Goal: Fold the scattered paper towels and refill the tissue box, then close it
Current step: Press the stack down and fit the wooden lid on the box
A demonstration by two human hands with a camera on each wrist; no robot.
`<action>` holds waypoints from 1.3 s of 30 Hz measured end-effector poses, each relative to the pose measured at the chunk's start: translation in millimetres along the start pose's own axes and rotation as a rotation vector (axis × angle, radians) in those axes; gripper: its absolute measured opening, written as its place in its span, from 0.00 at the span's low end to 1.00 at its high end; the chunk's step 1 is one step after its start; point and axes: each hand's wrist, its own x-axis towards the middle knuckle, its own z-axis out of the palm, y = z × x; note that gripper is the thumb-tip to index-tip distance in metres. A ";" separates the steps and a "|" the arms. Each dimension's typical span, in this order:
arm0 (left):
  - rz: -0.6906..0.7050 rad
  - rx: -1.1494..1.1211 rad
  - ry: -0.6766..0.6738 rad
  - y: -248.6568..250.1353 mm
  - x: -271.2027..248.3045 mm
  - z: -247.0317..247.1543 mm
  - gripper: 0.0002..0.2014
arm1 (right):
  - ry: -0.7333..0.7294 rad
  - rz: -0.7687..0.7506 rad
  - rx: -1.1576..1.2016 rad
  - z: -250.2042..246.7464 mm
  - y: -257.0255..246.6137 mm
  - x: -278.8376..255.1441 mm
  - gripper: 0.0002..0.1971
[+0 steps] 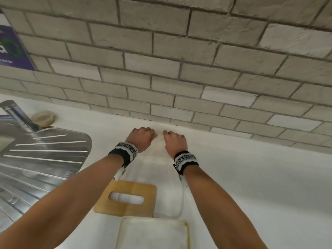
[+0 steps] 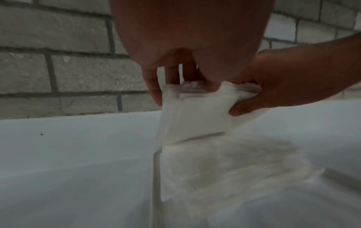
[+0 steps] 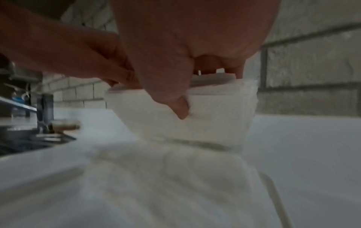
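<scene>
A long white paper towel (image 1: 158,169) lies on the white counter (image 1: 242,173), stretching away from me toward the brick wall. Both hands hold its far end, lifted and turned back toward me (image 2: 193,117) (image 3: 210,112). My left hand (image 1: 143,136) pinches the left corner. My right hand (image 1: 175,139) pinches the right corner, thumb on the near face. The wooden lid (image 1: 125,200) with an oval slot lies flat near me, partly over the towel. The open white tissue box (image 1: 152,232) sits at the bottom edge of the head view.
A steel drainer (image 1: 41,159) and a tap (image 1: 16,114) take up the left side. A small round pale object (image 1: 44,118) sits behind the drainer. The brick wall (image 1: 179,69) rises right behind the hands. White counter extends to the right.
</scene>
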 end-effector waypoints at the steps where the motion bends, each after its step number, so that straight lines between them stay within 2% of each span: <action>1: 0.022 -0.042 0.048 -0.7 -4.9 -9.0 0.26 | 0.038 -0.008 -0.010 -11.1 1.7 -0.7 0.22; 4: 0.087 -0.082 0.114 -0.1 -21.0 -43.3 0.36 | 0.131 -0.028 0.020 -55.6 8.5 -12.1 0.18; 6: 0.106 -0.119 0.180 1.0 -37.3 -68.4 0.31 | 0.144 -0.057 0.087 -88.2 13.2 -31.8 0.18; 9: 0.096 -0.332 0.229 5.2 -69.7 -106.0 0.21 | 0.026 -0.055 0.295 -125.7 25.8 -72.3 0.22; 11: 0.035 -0.482 0.194 13.8 -101.7 -132.3 0.20 | -0.026 -0.025 0.480 -141.8 32.4 -108.4 0.23; 13: -0.033 -0.575 0.127 19.6 -138.8 -147.9 0.23 | -0.022 0.039 0.729 -155.3 30.3 -149.5 0.22; 15: -0.026 -0.725 0.046 24.2 -177.9 -150.8 0.25 | 0.069 0.104 0.914 -159.6 20.7 -189.0 0.19; 18: -0.059 -1.031 -0.008 36.1 -231.6 -136.4 0.18 | 0.213 0.237 1.155 -145.2 -4.5 -245.6 0.20; 21: -0.190 -1.216 -0.015 55.6 -277.2 -110.5 0.13 | 0.108 0.361 1.450 -113.1 -35.8 -300.6 0.33; 22: -0.260 -1.235 -0.037 60.4 -290.3 -95.5 0.12 | 0.060 0.384 1.481 -100.6 -44.4 -316.2 0.38; 24: -0.368 -1.202 -0.122 68.1 -312.1 -62.8 0.11 | 0.006 0.429 1.405 -72.0 -55.4 -339.4 0.42; 27: -0.372 -0.969 -0.175 72.0 -328.4 -18.6 0.17 | -0.014 0.487 1.225 -38.5 -65.2 -354.2 0.40; 30: -0.368 -0.929 -0.087 79.7 -328.9 -10.2 0.22 | 0.083 0.549 1.135 -29.6 -68.0 -350.7 0.33; 32: -0.353 -0.886 -0.073 87.5 -326.6 -12.6 0.21 | 0.072 0.543 1.048 -29.3 -70.2 -343.3 0.29; 34: -0.306 -0.806 -0.105 93.3 -326.6 -11.9 0.21 | -0.008 0.539 0.938 -27.5 -72.7 -337.4 0.26; 36: -0.248 -0.699 -0.117 91.4 -328.8 -12.9 0.22 | -0.029 0.564 0.853 -29.9 -73.7 -337.1 0.26; 39: -0.043 -0.340 0.088 79.4 -329.1 -18.4 0.22 | 0.101 0.540 0.592 -48.9 -74.0 -343.0 0.25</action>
